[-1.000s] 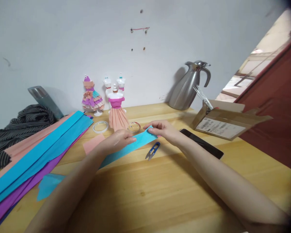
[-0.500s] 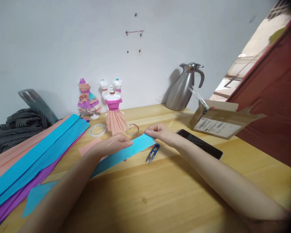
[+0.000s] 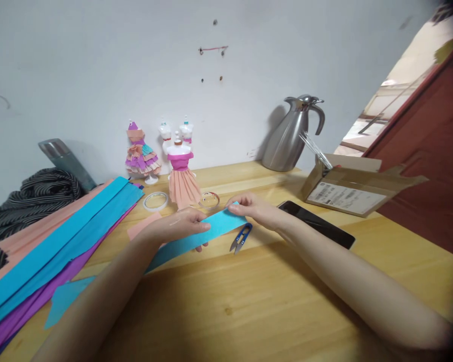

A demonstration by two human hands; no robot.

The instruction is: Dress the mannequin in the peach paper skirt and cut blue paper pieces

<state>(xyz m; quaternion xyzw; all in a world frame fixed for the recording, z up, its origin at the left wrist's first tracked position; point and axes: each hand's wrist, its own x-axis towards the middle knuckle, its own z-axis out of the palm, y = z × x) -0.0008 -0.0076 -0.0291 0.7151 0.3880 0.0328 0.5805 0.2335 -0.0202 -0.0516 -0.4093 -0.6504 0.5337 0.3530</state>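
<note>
A strip of blue crepe paper (image 3: pixel 221 224) stretches between my hands just over the table. My left hand (image 3: pixel 183 224) grips it partway along, thumb on top and fingertips underneath. With thumb and fingers, my right hand (image 3: pixel 247 207) pinches the strip's far right end. Blue thread snips (image 3: pixel 241 238) lie on the wood just below that end, blades toward me. Behind my hands stands a small white dress form in a pink bodice and peach pleated paper skirt (image 3: pixel 184 186). A peach paper piece (image 3: pixel 143 225) lies partly behind my left hand.
Folded blue, peach and purple crepe paper (image 3: pixel 94 221) lies at left, with a loose blue piece (image 3: pixel 66 300). Two tape rolls (image 3: pixel 155 201), a ruffled paper dress (image 3: pixel 141 156), a phone (image 3: pixel 319 224), an opened cardboard box (image 3: pixel 351 191) and a steel jug (image 3: pixel 292 138) stand or lie around.
The whole view has shifted slightly, so things sit a little farther right. Both hands keep their hold on the blue strip; more of my left fingertips shows beneath it.
</note>
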